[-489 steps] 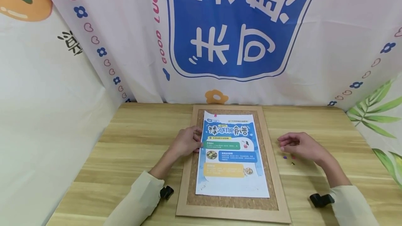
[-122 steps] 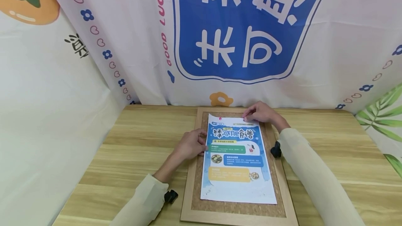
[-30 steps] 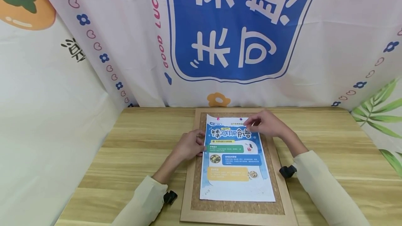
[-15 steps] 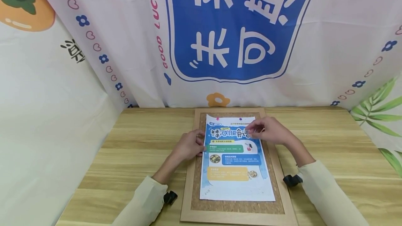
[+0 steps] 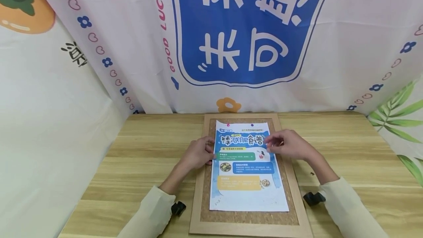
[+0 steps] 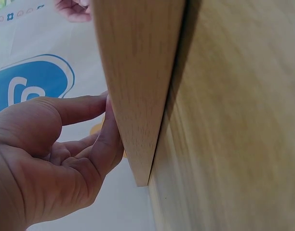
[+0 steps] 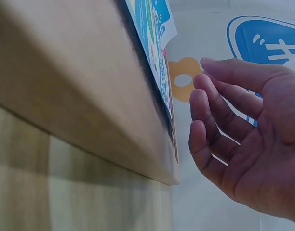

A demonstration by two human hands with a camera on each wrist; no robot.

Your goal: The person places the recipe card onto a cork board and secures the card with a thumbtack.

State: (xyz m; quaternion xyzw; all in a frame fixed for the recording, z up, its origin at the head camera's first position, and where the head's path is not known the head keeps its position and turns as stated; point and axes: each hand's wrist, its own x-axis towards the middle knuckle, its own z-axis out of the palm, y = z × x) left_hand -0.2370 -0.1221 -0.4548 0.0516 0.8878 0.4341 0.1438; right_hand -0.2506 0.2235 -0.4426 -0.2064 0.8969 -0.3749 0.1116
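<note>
A printed poster point(image 5: 244, 201) lies on a wood-framed cork board point(image 5: 251, 229). Along its top edge sit a pink pushpin point(image 5: 228, 125) and a purple pushpin point(image 5: 252, 125); the upper left corner curls up. My left hand point(image 5: 198, 153) rests its loosely bent fingers at the poster's left edge, and in the left wrist view its fingertips lie at the frame's edge. Over the poster's upper right side hovers my right hand point(image 5: 289, 144). The right wrist view shows its fingers point(image 7: 200, 149) loosely curved and apart, with nothing between them.
The board lies on a wood-grain table point(image 5: 138, 150), its far end near a printed cloth backdrop point(image 5: 148, 83). A tiny dark object point(image 5: 312, 173) shows on the table by my right wrist. Black wrist cameras sit at both cuffs, one being the right camera point(image 5: 314, 198).
The purple pushpin has appeared at the poster's top edge since several seconds ago. Over the last second my right hand has drawn away from it, down and right. My left hand stays put.
</note>
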